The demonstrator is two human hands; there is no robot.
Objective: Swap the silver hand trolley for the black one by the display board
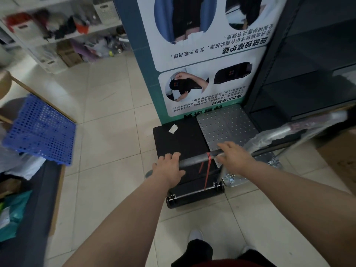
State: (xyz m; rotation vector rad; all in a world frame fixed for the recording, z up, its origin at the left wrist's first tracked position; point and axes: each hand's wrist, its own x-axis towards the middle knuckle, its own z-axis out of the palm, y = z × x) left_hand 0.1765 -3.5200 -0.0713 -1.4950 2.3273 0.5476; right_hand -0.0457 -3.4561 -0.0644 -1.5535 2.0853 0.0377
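While both arms reach forward, the left hand (169, 166) and right hand (234, 157) each close their grip around the dark handle bar (196, 160) of the black trolley (181, 141). That trolley stands on the tiled floor (107, 132) with its front edge touching the foot of the display board (202, 54). Just beside it on the right sits the silver trolley (225, 124), its plastic-wrapped handle (300, 128) slanting toward a dark shelf unit (308, 74).

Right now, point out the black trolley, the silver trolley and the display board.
black trolley (179, 139), head view, on its bare black deck.
silver trolley (225, 122), head view, on its dotted metal deck.
display board (204, 60), head view, on its printed face.
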